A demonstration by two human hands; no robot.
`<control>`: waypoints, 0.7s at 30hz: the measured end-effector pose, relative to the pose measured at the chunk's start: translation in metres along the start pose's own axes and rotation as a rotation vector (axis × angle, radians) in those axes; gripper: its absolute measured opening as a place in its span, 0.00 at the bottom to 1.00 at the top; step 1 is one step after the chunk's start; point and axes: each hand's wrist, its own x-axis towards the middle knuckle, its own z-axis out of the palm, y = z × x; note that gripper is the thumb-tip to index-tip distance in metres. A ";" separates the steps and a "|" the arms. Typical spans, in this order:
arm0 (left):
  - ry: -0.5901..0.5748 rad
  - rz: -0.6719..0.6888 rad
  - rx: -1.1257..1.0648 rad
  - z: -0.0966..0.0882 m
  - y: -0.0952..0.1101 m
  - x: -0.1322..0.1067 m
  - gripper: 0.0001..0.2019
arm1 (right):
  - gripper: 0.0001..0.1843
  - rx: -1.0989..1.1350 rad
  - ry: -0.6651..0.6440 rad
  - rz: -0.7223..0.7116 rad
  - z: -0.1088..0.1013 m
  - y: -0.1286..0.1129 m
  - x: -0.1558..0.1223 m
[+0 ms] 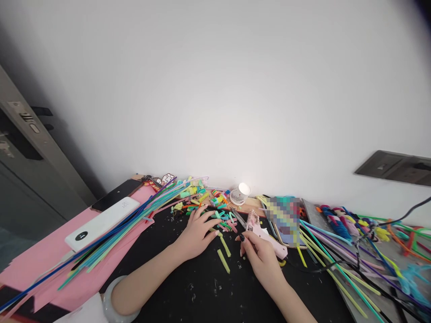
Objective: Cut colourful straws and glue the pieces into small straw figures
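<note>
My left hand [198, 232] lies palm down with its fingers spread over a scatter of short cut pipe cleaner pieces [230, 223] in green, pink and orange. Close to its thumb are pale yellow-green pieces [223, 261] on the black mat [202, 287]. My right hand [261, 255] is closed, fingers bent in toward the thumb; whatever they hold is too small or hidden to make out. Just behind it lies a pink glue gun [269, 240], partly covered by the hand. A metal blade [238, 217], perhaps of scissors, shows beside the gun's nozzle.
Long pipe cleaners [124, 233] lie left across pink sheets [144, 195], beside a white power bank [101, 224] and dark phone [116, 195]. A paper cup [240, 194] stands by the wall. At right are a blurred screen [283, 220], more pipe cleaners [336, 260] and a black cable [323, 269].
</note>
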 end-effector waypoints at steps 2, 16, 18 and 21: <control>-0.015 0.010 -0.039 -0.001 0.002 0.000 0.15 | 0.14 0.001 0.000 -0.001 0.000 -0.001 0.000; 0.189 0.021 -0.573 -0.005 0.020 -0.003 0.03 | 0.08 0.095 0.048 -0.059 0.002 0.001 -0.003; 0.077 -0.003 -0.655 -0.004 0.027 -0.004 0.02 | 0.09 0.090 0.013 -0.090 0.004 0.000 -0.003; -0.050 -0.036 -0.738 -0.005 0.035 -0.006 0.06 | 0.06 0.047 -0.023 -0.140 0.006 -0.003 -0.004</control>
